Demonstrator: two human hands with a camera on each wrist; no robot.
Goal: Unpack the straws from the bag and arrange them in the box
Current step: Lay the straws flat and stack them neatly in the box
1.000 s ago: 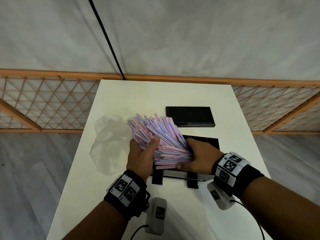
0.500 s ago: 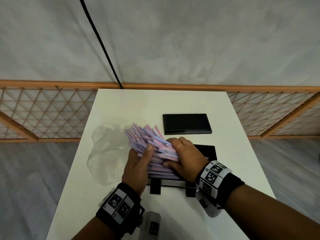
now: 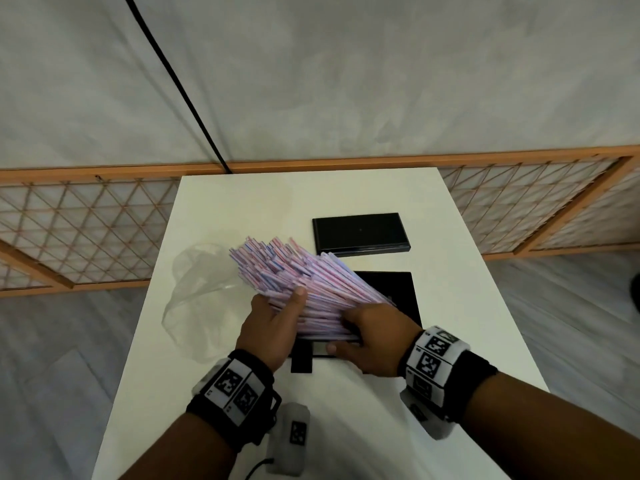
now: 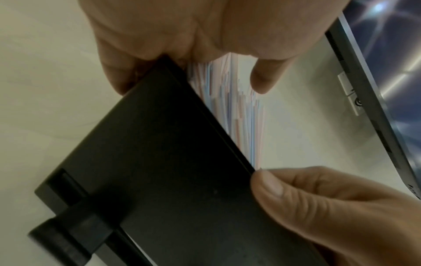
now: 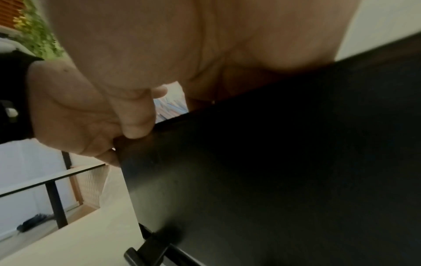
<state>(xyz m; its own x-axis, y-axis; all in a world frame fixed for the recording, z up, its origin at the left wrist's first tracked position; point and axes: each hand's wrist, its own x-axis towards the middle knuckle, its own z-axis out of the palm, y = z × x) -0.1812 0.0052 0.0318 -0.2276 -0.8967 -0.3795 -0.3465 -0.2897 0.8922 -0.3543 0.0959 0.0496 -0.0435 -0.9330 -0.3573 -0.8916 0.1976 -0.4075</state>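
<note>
A thick bundle of pink, white and blue straws fans out toward the far left above the open black box. My left hand grips the bundle from the left, thumb on top. My right hand holds its near end at the box's front edge, thumb below. In the left wrist view the straws show beside the black box. The box's wall fills the right wrist view, with a sliver of straws above it. The empty clear plastic bag lies crumpled at the table's left.
The black box lid lies flat behind the box on the white table. A wooden lattice fence runs behind the table. A black cable crosses the floor beyond.
My right hand slid from the top of the bundle back to its near end. The bundle has fanned out longer toward the far left.
</note>
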